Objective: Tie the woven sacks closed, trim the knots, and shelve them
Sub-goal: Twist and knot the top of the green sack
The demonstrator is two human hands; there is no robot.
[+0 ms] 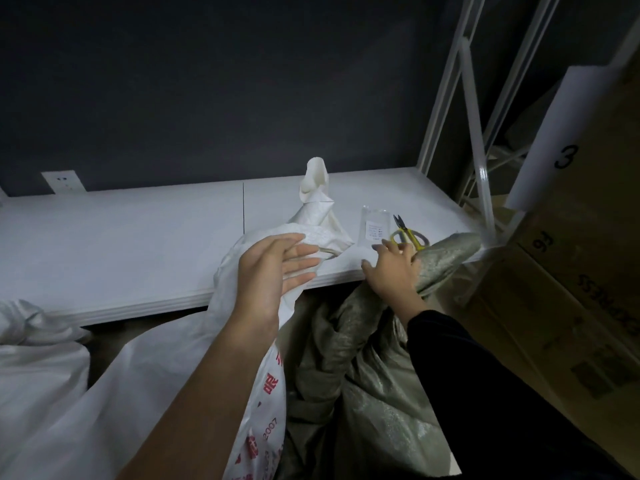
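A white woven sack (313,216) with red print leans against the white shelf (121,237), its twisted neck standing up over the board. My left hand (277,268) rests flat and open on the sack's shoulder. A grey-green woven sack (367,375) lies to the right, its neck (446,254) draped onto the shelf edge. My right hand (391,268) hovers over that neck with fingers spread, reaching toward yellow-handled scissors (408,233) on the shelf. A clear plastic packet with a label (374,226) lies beside the scissors.
A cardboard box (571,271) marked 3 stands close on the right. White shelf uprights (474,133) rise at the back right. Another white sack (34,341) lies at the lower left. A dark wall with a socket (64,181) is behind the shelf.
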